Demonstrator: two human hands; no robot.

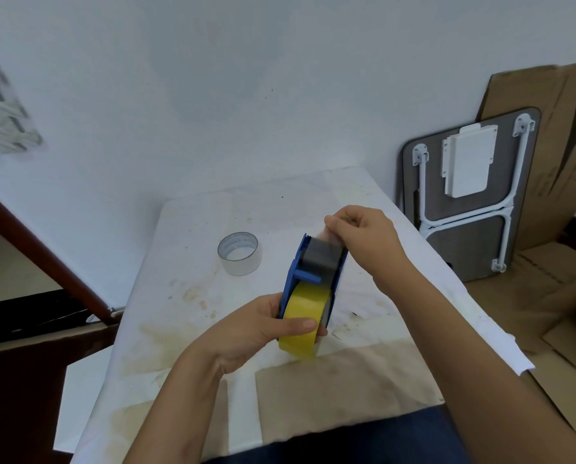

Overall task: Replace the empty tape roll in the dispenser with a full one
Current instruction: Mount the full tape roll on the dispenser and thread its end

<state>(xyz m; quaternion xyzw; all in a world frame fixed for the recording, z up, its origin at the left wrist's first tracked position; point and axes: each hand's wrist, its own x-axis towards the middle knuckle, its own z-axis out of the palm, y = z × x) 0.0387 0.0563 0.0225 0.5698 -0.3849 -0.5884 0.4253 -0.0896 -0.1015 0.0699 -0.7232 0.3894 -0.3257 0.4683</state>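
A blue tape dispenser is held above the table, with a full yellow tape roll seated in its near end. My left hand grips the dispenser and the yellow roll from the left, thumb across the roll. My right hand pinches the loose clear end of the tape at the dispenser's far, upper end, over the grey roller. An empty whitish tape core stands on the table to the left of the dispenser, apart from both hands.
The table is covered in stained white paper, with brown paper near its front edge. A folded small table and flattened cardboard lean against the wall at the right. A dark wooden rail runs at the left.
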